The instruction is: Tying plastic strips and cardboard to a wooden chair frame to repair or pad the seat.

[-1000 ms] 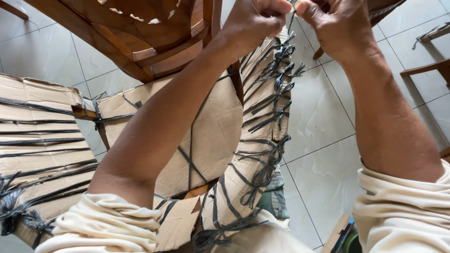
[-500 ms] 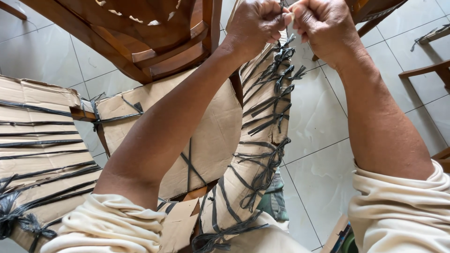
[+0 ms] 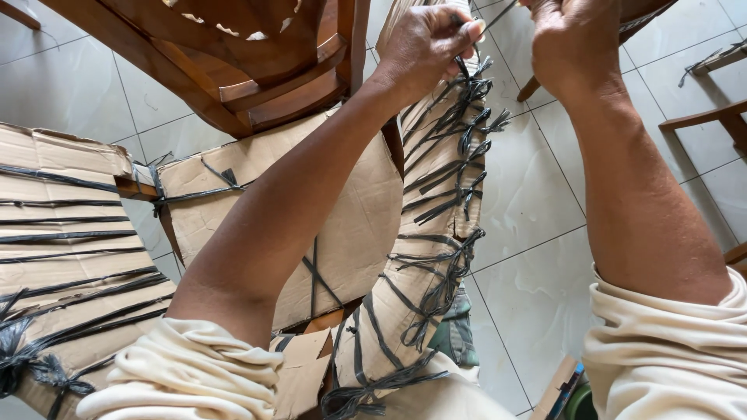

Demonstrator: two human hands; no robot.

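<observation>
At the top of the frame, right of centre, our left hand (image 3: 426,40) pinches a black plastic strip (image 3: 473,48) between closed fingers, and our right hand (image 3: 574,37) is clenched around another strip end just beside it. Below them the cardboard-wrapped chair leg (image 3: 424,233), laced with knotted black strips, slants down to the bottom centre, over the white tiled floor (image 3: 529,257)

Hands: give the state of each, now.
Left hand: closed, pinching a black strap.
Right hand: closed in a fist; contents cannot be told.

Black plastic strip (image 3: 467,74) pulled taut, seemingly knotted round cardboard-wrapped chair leg (image 3: 436,202).
</observation>
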